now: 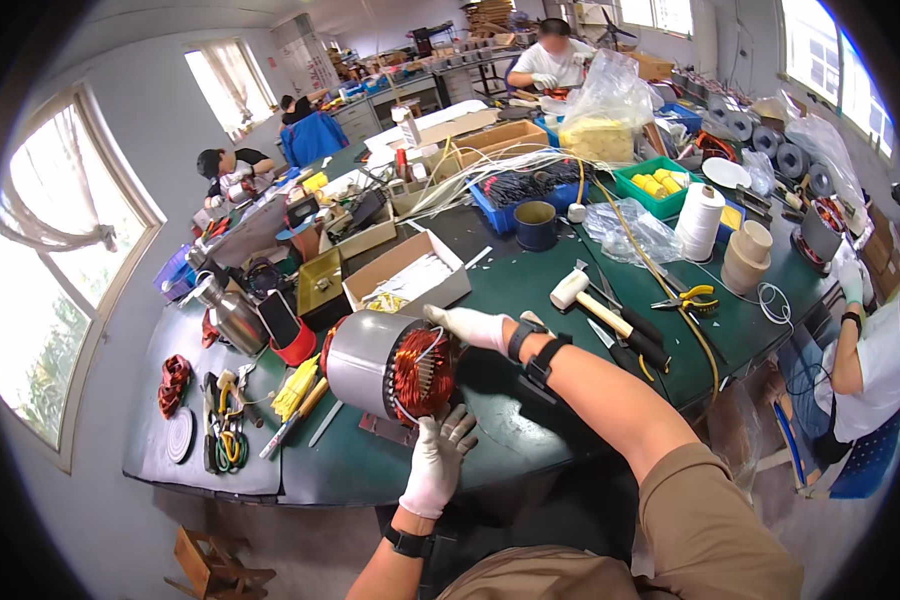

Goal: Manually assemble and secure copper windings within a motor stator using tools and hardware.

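A motor stator (pixel 370 362) lies on its side on the green table, its smooth grey metal shell toward the left. Red-brown copper windings (pixel 422 372) bulge from its right end, with white cord along them. My left hand (pixel 435 465), in a white glove, is at the lower edge of the windings, palm up and fingers apart. Over the top of the same end, my gloved right hand (pixel 475 328) reaches with fingers stretched out against the windings. Its fingers are partly hidden from view. A dark flat piece (pixel 388 428) lies under the stator.
Right of the stator lie a white-headed mallet (pixel 573 290), scissors (pixel 610 340) and yellow-handled pliers (pixel 688 298). An open carton (pixel 440 270) stands behind it. Yellow sleeving (pixel 295 388), a marker (pixel 280 432) and a steel flask (pixel 232 315) are left. Co-workers sit around, one (pixel 870 370) at right.
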Available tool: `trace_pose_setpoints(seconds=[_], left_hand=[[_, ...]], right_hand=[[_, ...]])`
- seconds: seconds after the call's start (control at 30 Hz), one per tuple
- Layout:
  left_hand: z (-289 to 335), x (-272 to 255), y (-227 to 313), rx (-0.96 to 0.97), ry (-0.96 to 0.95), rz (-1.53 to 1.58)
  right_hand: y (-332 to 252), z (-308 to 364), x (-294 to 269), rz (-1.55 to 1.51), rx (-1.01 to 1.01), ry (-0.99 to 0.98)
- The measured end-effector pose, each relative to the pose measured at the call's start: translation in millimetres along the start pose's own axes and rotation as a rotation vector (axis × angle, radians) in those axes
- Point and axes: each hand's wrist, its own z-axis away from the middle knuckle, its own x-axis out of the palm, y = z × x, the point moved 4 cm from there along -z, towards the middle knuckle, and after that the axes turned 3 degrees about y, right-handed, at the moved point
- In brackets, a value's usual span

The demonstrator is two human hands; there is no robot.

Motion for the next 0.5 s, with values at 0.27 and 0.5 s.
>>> trace_pose_setpoints(seconds=[0.27, 0.5], left_hand=[[-20.7, 13.7, -1.5, 0.066, 0.088, 0.118], [-36.0, 12.1, -28.4, 0.083, 0.034, 0.109]], right_hand=[[17.8, 69.7, 19.5, -0.062, 0.245, -0.04], [-1.1, 153.5, 69.6, 0.468, -0.061, 0.149]])
